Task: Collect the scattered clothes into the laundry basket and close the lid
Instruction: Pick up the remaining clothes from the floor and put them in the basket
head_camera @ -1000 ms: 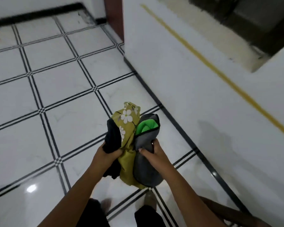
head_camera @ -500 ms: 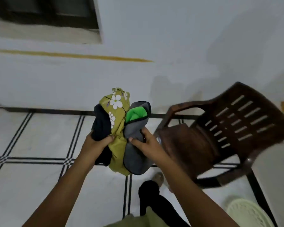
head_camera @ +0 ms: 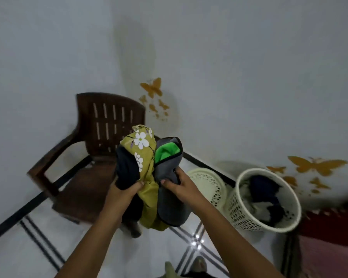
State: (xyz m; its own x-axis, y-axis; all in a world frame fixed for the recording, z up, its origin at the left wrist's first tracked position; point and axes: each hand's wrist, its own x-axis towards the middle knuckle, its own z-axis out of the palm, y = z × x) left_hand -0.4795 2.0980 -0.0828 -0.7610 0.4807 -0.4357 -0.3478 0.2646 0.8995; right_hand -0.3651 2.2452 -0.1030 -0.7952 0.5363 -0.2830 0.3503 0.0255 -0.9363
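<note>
At my four o'clock, the cream laundry basket (head_camera: pixel 289 215) is standing open, already partly filled with dark clothes, its lid (head_camera: pixel 206 182) lying on the floor just beside it. I am carrying a bundle still to go in: my left hand (head_camera: pixel 122 194) is clenching the navy garment (head_camera: pixel 127 167) and floral yellow cloth (head_camera: pixel 144 145), my right hand (head_camera: pixel 182 186) gripping the grey green-lined piece (head_camera: pixel 169 171).
</note>
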